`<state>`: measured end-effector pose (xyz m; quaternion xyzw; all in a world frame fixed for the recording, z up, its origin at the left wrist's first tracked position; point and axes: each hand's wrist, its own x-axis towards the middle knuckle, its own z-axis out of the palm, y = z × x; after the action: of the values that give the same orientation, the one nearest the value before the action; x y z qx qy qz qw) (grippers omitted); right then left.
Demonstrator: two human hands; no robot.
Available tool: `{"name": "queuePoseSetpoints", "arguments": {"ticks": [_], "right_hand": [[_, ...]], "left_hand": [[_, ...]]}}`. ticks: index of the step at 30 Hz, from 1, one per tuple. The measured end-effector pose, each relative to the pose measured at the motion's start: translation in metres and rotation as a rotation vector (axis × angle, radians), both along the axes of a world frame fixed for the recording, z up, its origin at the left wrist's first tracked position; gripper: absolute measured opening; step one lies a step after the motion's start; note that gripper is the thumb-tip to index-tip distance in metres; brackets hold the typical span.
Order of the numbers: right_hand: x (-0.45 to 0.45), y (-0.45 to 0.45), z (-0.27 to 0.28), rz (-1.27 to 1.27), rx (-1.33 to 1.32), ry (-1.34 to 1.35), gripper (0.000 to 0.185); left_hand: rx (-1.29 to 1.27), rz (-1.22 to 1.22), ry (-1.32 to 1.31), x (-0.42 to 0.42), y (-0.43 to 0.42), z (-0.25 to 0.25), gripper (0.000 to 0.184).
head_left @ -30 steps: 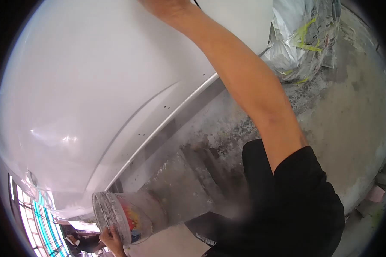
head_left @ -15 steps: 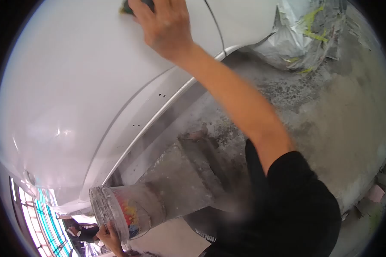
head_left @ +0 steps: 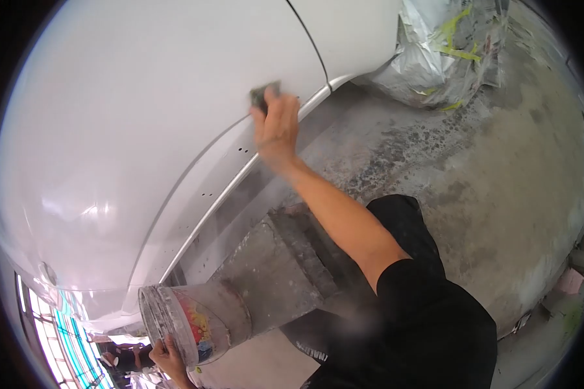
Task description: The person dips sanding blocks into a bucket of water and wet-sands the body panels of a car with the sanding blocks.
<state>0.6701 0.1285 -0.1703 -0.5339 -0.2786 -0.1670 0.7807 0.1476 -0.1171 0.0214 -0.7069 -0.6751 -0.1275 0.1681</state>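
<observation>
My right hand (head_left: 279,133) is closed round a small dark pad (head_left: 264,97) with greenish edges, blurred by motion. The pad lies against the pale car door panel (head_left: 143,71), just above the curved crease near the lower trim. At the lower left, my left hand (head_left: 169,363) grips the rim of a dirty plastic bucket (head_left: 224,318) with a red, yellow and blue label. In this turned view the bucket lies sideways, its mouth towards the left. What is inside it is hidden.
The bucket stands on a grey, dusty block-like support (head_left: 266,269). A wheel wrapped in silver sheeting (head_left: 428,58) with yellow tape is at the upper right. Wet patches mark the concrete floor (head_left: 519,168). Another person in dark clothing (head_left: 133,358) is in the background, lower left.
My right hand has moved with the pad down the panel, from the top edge of the view towards the door's lower crease. My left hand stays at the bucket rim.
</observation>
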Motion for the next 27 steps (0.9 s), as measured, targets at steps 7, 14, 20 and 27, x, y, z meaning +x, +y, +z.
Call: {"name": "queuePoseSetpoints", "arguments": {"ticks": [7, 14, 20, 27], "right_hand": [[0.052, -0.008, -0.023, 0.045, -0.103, 0.298, 0.044], [0.031, -0.013, -0.026, 0.202, -0.124, 0.321, 0.049], [0.048, 0.008, -0.019, 0.129, -0.075, 0.462, 0.049], [0.055, -0.007, -0.027, 0.231, 0.004, 0.443, 0.043]], "left_hand": [[0.06, -0.089, 0.099, 0.008, 0.001, -0.002, 0.054], [0.068, -0.082, 0.104, 0.016, -0.004, -0.001, 0.055], [0.165, -0.156, 0.162, 0.013, 0.005, -0.007, 0.054], [0.1, -0.133, 0.142, 0.022, -0.003, 0.002, 0.052]]}}
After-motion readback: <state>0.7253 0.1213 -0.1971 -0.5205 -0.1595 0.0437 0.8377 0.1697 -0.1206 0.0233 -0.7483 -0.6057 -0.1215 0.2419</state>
